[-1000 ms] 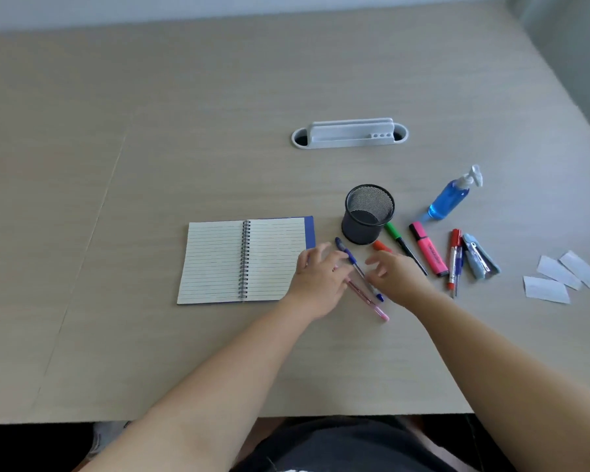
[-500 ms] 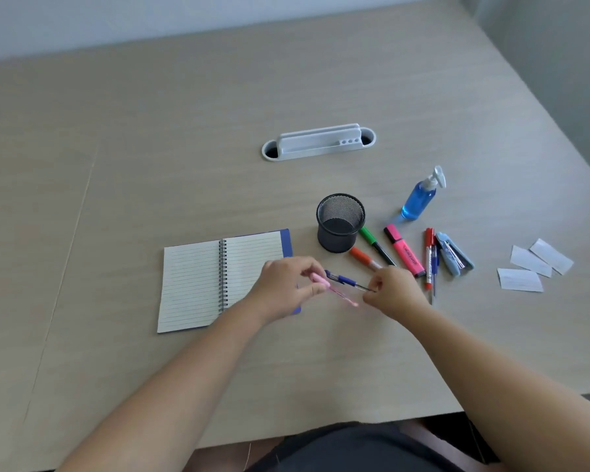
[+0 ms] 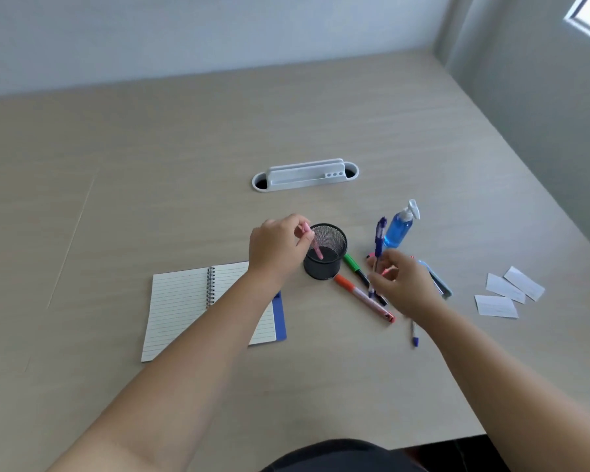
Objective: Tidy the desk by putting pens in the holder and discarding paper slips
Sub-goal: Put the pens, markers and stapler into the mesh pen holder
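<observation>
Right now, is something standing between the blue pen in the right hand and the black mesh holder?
Nothing visible does. The blue pen stands upright in the right hand, right of the holder; the left hand lowers a pink pen at its opposite rim.

One head-worn wide-angle view looks forward and down from above the near edge of the table (image 3: 123,206). It faces the far wall, with a side wall and a window corner at the upper right. Both forearms reach in from the bottom. The notebook (image 3: 181,301) and the mesh holder (image 3: 324,267) sit near mid-frame, at arm's reach.
</observation>
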Tool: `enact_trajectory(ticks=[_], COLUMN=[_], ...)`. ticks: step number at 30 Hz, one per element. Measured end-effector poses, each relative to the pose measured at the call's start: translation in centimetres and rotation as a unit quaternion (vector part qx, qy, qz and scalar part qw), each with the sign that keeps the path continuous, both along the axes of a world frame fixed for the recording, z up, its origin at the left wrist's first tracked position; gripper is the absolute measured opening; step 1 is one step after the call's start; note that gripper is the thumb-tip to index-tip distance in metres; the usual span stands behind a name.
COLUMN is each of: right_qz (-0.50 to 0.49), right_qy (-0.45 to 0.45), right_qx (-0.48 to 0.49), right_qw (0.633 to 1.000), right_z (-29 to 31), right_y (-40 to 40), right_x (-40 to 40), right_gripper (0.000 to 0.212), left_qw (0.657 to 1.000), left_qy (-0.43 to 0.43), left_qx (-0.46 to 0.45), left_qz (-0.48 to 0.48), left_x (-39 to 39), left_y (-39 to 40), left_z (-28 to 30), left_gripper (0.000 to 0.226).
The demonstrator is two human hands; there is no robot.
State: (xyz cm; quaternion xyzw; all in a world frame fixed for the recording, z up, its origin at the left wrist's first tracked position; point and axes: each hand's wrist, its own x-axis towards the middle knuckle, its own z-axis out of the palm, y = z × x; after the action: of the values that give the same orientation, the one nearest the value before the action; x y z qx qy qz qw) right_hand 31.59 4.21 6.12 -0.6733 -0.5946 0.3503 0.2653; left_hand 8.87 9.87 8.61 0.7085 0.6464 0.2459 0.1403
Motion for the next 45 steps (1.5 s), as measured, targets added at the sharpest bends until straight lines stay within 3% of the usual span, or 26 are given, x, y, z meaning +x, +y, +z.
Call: enact_trajectory(ticks=[3, 6, 11, 14, 20, 23, 27, 30, 36, 41, 45], right_qz=[-0.02, -0.017, -0.012, -0.006, -0.051, -0.065, 0.033, 0.08, 0.113, 0.092, 0.013], right_qy=[0.029, 0.047, 0.006, -0.022, -0.012, -0.038, -0.132, -0.191, -0.239, -0.206, -0.098], right_qx=[0.026, 0.04, 0.035, 0.02, 0.012, -0.03, -0.132, -0.155, -0.167, -0.194, -0.175], right_qw=[0.999, 0.998, 0.999, 1.0, 0.999, 0.997, 0.982, 0.966, 0.95, 0.955, 0.98], right_z=[1.0, 1.3, 0.4, -0.5, -2.0, -3.4, -5.2, -6.0, -6.1, -5.8, -5.0], right_y=[2.6, 4.8, 6.9, 7.1, 6.2, 5.4, 4.5, 4.2, 4.1, 3.3, 2.8], right_x=[-1.3, -2.9, -4.5, -4.5, -1.5, 0.7, 1.6, 1.3, 1.2, 1.6, 2.6], right_gripper=[0.016, 0.009, 0.012, 0.02, 0.032, 0.029, 0.032, 0.032, 0.03, 0.028, 0.014], left_qw=[0.999, 0.999, 0.997, 0.995, 0.985, 0.978, 0.969, 0.956, 0.939, 0.943, 0.951], left_qy=[0.039, 0.025, -0.076, -0.09, -0.096, -0.055, 0.063, 0.146, 0.241, 0.196, -0.01], left_qx=[-0.034, -0.03, 0.021, 0.026, -0.093, -0.148, -0.15, -0.156, -0.128, -0.193, -0.284], left_qz=[-0.01, 0.002, -0.007, -0.038, -0.11, -0.135, -0.186, -0.2, -0.211, -0.186, -0.121], left_x=[0.5, 0.7, 0.9, 2.4, 5.0, 6.0, 7.4, 7.7, 7.1, 5.7, 2.9], left_y=[0.3, -0.1, -3.3, -6.7, -9.3, -8.2, -5.5, -4.0, -4.6, -5.9, -7.4], left_z=[-1.4, -1.8, -1.3, -1.3, -3.0, -5.1, -8.3, -9.9, -11.1, -10.3, -6.8], left_gripper=[0.016, 0.024, 0.02, 0.018, 0.01, 0.018, 0.039, 0.048, 0.031, 0.023, 0.023])
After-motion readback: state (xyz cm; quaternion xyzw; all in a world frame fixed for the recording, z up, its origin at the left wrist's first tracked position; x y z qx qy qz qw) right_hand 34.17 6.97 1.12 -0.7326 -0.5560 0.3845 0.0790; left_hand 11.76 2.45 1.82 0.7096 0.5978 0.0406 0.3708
